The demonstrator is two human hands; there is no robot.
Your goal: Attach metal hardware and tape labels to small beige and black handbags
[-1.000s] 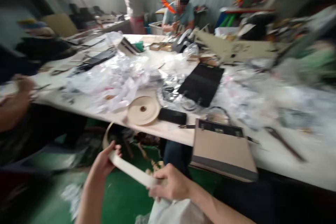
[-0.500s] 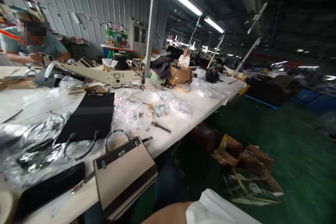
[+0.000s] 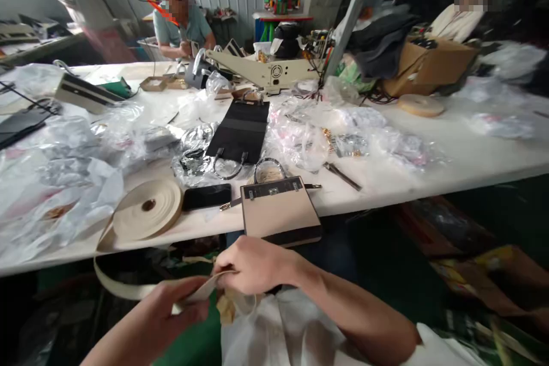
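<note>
Both of my hands are low at the front, below the table edge. A cream tape strip (image 3: 124, 287) hangs from a large roll of cream tape (image 3: 136, 214) on the table and runs to my hands. My left hand (image 3: 182, 304) pinches the strip between thumb and fingers. Closed beside it, my right hand (image 3: 253, 266) grips the strip near its end, with the fingertips partly hidden. Just beyond that hand, a beige handbag (image 3: 277, 211) with dark trim leans out over the table edge. A crumpled yellowish piece (image 3: 226, 307) shows below my right hand.
Beside the roll lies a black phone (image 3: 206, 197). Behind the handbag are a black bag panel (image 3: 240, 126) with handles and clear plastic bags (image 3: 300, 137). A dark slim tool (image 3: 342, 176) lies right. Across the table sits a person (image 3: 182, 26). Cardboard boxes (image 3: 493, 274) stand on the floor.
My view has swung left and down. Both hands, the tape roll and its strip have come into view; earlier only part of an arm and a white sleeve showed.
</note>
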